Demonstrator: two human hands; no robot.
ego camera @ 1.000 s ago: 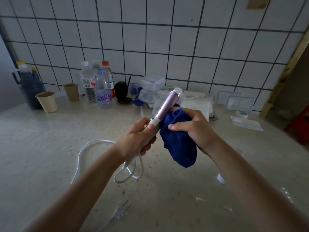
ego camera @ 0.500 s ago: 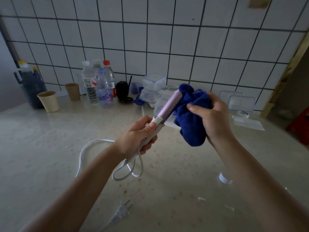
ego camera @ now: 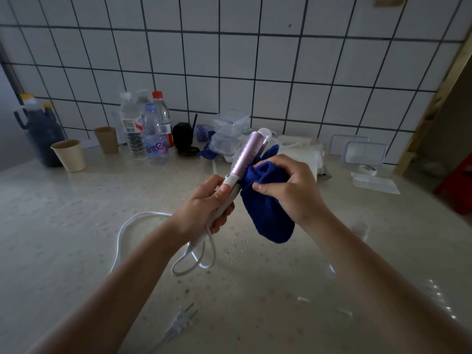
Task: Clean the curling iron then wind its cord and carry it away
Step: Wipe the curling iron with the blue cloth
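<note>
Gripping: left hand (ego camera: 204, 203) clasped the lilac-barrelled white curling iron (ego camera: 249, 154) above the speckled table (ego camera: 63, 238).
Wiping: right hand (ego camera: 291, 187) pinched a bunched blue cloth (ego camera: 268, 215) against its barrel.
Risk: the loose white cord (ego camera: 127, 231) could snag, dragging its plug (ego camera: 178, 325).

— What did the curling iron (ego camera: 249, 155) look like up close?
— Its barrel had a satin, metallic lilac finish pricked with tiny holes. The handle was smooth white plastic.
— And the cloth (ego camera: 268, 213)?
— Deep blue, soft and nappy, quite matt. The cord (ego camera: 146, 214) was smooth, white and faintly glossy.
— The tabletop (ego camera: 63, 238)?
— Pale and speckled like stone, polished enough to catch the light. The wall tiles (ego camera: 235, 77) were glazed white with dark grout, the cups (ego camera: 69, 155) matt brown paper, the bottles (ego camera: 154, 139) clear plastic.
</note>
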